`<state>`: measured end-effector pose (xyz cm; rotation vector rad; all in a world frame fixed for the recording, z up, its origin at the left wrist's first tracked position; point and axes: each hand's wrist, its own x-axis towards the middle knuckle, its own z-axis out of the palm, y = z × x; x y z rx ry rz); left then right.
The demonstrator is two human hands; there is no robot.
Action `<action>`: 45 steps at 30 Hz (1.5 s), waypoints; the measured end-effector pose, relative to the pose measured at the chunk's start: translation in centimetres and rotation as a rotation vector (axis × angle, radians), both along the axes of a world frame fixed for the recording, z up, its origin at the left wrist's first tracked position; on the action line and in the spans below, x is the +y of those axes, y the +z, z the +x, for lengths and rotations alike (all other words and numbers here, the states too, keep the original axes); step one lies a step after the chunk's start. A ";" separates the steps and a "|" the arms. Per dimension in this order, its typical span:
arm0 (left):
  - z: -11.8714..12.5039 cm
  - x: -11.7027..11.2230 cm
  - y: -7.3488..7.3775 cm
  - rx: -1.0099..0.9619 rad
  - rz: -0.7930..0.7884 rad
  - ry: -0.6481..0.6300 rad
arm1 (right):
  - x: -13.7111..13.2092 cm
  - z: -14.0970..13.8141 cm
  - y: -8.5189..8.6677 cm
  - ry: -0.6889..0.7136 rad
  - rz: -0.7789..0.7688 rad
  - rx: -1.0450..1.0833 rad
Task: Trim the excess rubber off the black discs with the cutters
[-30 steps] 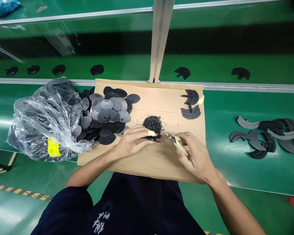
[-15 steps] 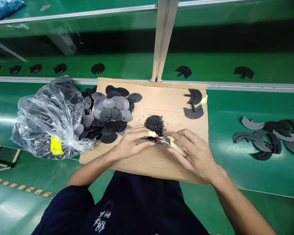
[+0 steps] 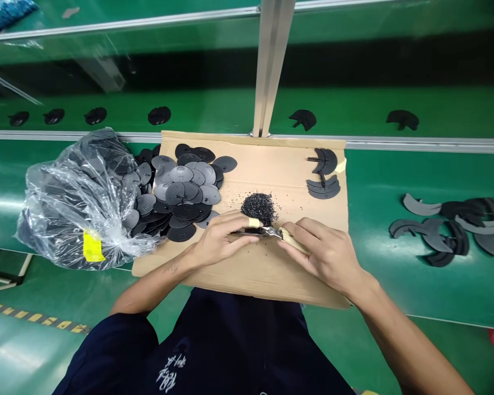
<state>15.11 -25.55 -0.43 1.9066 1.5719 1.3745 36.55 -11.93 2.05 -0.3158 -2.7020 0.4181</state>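
My left hand pinches a flat black plastic disc, seen nearly edge-on and mostly covered by the fingers. Pale yellow tape wraps one fingertip. In my right hand is a pair of nippers with pale yellow handles. Their metal jaws touch the disc's right edge; the exact contact is too small to make out. Just beyond both hands lies a heap of small black plastic bits on a cardboard sheet.
Grey and black discs are piled on the left, beside a clear plastic bag of more discs. Curved black parts lie at the cardboard's right, with several others further right. A metal post rises behind the cardboard.
The fingers of my right hand have closed in on the nippers' handles. The disc has tilted flatter in my left hand. The whole view has shifted slightly.
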 end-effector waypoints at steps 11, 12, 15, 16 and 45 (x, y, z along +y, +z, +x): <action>-1.1 0.0 -0.8 0.443 -0.004 0.039 | 0.7 0.8 0.1 -0.106 -0.281 -0.126; -1.0 0.0 -0.9 0.370 0.005 0.034 | 0.5 0.7 -0.1 -0.106 -0.342 -0.098; -0.2 0.3 -1.1 0.165 0.039 0.041 | -0.3 -0.2 -1.2 -0.102 -0.454 0.045; 0.1 0.5 -1.1 0.143 0.049 0.039 | -0.6 -0.7 -1.5 -0.087 -0.428 0.095; 0.4 -0.8 -0.3 -0.009 0.028 -0.066 | -0.1 -0.1 -0.4 0.018 0.181 0.052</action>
